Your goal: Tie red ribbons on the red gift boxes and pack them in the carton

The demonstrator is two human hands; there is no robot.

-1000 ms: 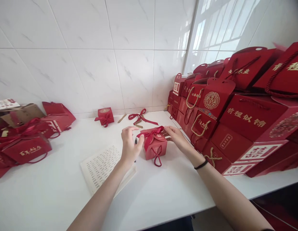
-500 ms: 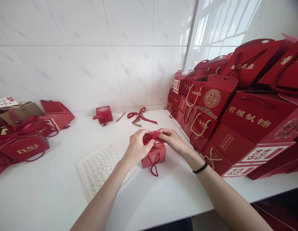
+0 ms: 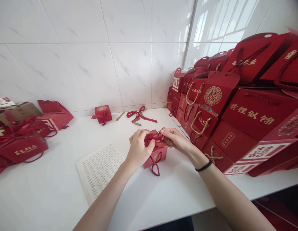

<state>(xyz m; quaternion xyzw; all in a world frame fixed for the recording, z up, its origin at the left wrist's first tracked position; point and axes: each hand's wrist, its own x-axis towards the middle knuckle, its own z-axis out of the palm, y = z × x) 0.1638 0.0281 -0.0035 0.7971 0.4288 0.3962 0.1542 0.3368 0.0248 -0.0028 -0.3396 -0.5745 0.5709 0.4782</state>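
Note:
A small red gift box (image 3: 162, 153) stands upright on the white table between my hands, a twisted red cord handle (image 3: 155, 168) hanging down its near side. On top of it lies a red ribbon (image 3: 157, 138) in a bow. My left hand (image 3: 141, 146) is closed on the left part of the ribbon, its thumb pressed at the knot. My right hand (image 3: 174, 138) pinches a ribbon end at the box's right, fingertips together. A black band circles my right wrist. Part of the lid is hidden behind my left fingers.
Stacked red gift boxes (image 3: 247, 112) fill the table's right side. A sheet of handwriting (image 3: 100, 168) lies left of my arms. Behind are a small bowed box (image 3: 102, 115), a loose red ribbon (image 3: 145, 118) and a tan strip (image 3: 120, 116). More red boxes (image 3: 22, 144) lie far left.
My right hand has drawn slightly to the right, pulling the ribbon end out from the bow. The left hand stays at the knot. The view has shifted a little.

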